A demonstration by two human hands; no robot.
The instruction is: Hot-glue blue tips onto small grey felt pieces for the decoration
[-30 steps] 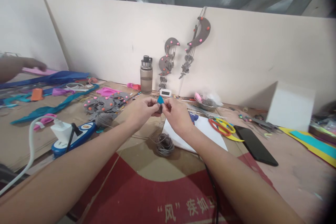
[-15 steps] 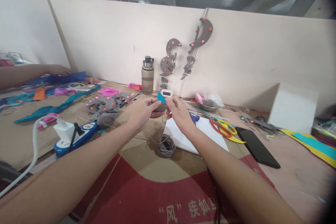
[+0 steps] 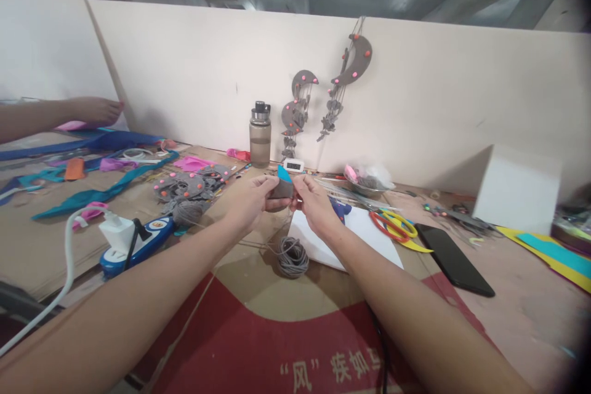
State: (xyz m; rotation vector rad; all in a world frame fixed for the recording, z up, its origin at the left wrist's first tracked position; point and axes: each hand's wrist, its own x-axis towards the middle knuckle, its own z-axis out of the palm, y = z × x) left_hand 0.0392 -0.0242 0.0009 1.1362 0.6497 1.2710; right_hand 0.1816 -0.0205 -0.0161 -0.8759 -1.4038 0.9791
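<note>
felt piece (image 3: 281, 183): small, grey with a bright blue corner on top, held above the middle of the bench (image 3: 508, 283)
left hand (image 3: 252, 197): fingers pinch the felt piece from its left side
right hand (image 3: 314, 197): fingertips pinch its right edge
writing: red cardboard (image 3: 277, 345) at the near edge, white characters "风" 疾如
water bottle (image 3: 260, 135): by the far edge, part full of murky liquid
metal bowl (image 3: 367, 181): grey scraps inside
cord coil (image 3: 292, 257): grey, below the hands
</note>
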